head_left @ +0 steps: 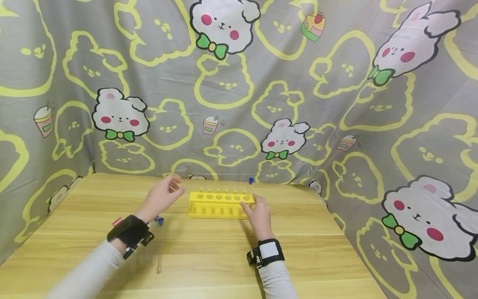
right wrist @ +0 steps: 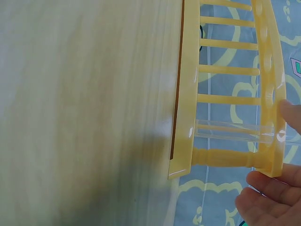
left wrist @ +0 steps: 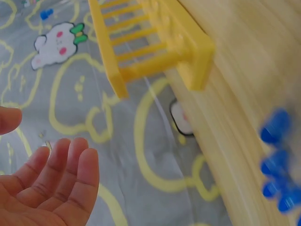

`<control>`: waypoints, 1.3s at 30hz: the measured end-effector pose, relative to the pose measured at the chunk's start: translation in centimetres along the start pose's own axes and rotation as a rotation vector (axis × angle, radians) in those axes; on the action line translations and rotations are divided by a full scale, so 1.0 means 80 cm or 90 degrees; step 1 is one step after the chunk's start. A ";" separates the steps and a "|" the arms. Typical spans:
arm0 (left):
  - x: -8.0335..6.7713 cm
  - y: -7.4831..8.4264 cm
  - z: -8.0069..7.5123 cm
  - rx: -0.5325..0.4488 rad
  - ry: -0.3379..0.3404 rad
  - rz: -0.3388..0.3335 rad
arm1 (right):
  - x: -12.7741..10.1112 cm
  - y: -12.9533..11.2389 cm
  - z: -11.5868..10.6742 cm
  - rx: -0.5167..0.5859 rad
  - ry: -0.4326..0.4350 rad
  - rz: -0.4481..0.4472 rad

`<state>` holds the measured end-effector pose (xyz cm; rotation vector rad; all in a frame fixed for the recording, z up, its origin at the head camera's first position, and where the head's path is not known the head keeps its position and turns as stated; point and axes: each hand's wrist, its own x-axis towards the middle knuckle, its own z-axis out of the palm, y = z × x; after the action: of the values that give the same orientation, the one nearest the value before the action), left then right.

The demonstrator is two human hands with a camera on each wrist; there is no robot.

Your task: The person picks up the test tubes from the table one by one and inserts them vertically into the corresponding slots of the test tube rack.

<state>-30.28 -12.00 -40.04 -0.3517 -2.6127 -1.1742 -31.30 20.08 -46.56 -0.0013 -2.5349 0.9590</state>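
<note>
1. While the head view is showing the whole table (head_left: 209, 249), the yellow rack (head_left: 221, 204) is standing near the far edge. One clear tube with a blue cap (head_left: 251, 181) is standing upright in its rightmost hole. The right hand (head_left: 259, 214) is resting against the rack's right end, fingers extended onto the top plate and grasping nothing that can be made out. The left hand (head_left: 163, 198) is hovering left of the rack, fingers loosely relaxed and empty. More blue-capped tubes (head_left: 159, 245) are lying on the table beside the left wrist.

2. Seen from the left wrist, the left hand (left wrist: 44, 183) is showing an empty palm with fingers gently bent. The rack (left wrist: 155, 42) is lying beyond it, apart. The blue caps (left wrist: 277, 165) are blurring at the right edge.

3. Seen from the right wrist, the seated tube (right wrist: 230, 132) is passing through the rack (right wrist: 225, 89) at its end hole. The fingertips (right wrist: 268, 188) are touching the rack's end post and top plate.

4. Judged step: one tube is seated and the rack is being steadied. The next move is likely calling for the left hand to reach back for a lying tube, then line it up with an empty hole.
</note>
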 end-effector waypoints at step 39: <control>-0.096 -0.124 -0.061 0.071 -0.176 -0.230 | 0.001 -0.001 0.002 -0.007 -0.013 0.018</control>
<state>-25.62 -22.96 -46.24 -0.0179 -3.0635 -1.1453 -31.41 19.95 -46.58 -0.0312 -2.5645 0.9608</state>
